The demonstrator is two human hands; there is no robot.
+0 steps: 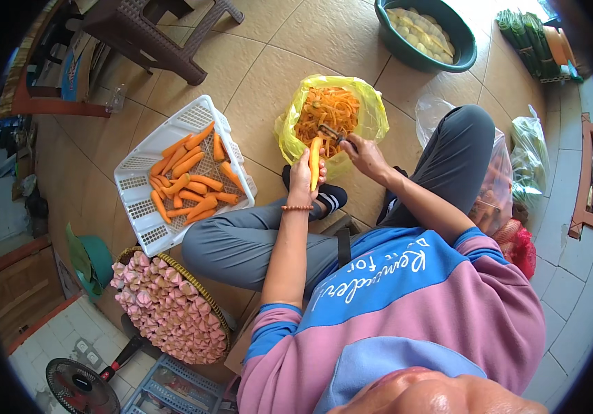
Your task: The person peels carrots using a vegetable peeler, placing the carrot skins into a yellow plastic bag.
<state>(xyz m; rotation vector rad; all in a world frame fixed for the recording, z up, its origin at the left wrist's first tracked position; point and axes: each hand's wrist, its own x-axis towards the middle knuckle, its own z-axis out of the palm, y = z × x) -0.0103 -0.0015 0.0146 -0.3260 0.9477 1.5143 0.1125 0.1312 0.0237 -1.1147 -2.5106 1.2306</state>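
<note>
My left hand (303,175) holds a peeled carrot (315,164) by its lower part, its far end pointing away from me. In my right hand (369,158) is a vegetable peeler (331,133), gripped by its dark handle. The peeler's head is just beyond the carrot's far end; whether they touch I cannot tell. Under both lies an open yellow plastic bag (375,111) filled with orange carrot peelings (327,108). To the left stands a white plastic crate (138,207) with several peeled carrots (187,163) in it.
A woven basket of pink flower-like pieces (172,305) sits by my left knee. A green tub (420,59) with round pale produce stands ahead at right. Plastic bags (529,155) and a red net sack (518,248) lie at my right. A brown stool (141,36) is at upper left.
</note>
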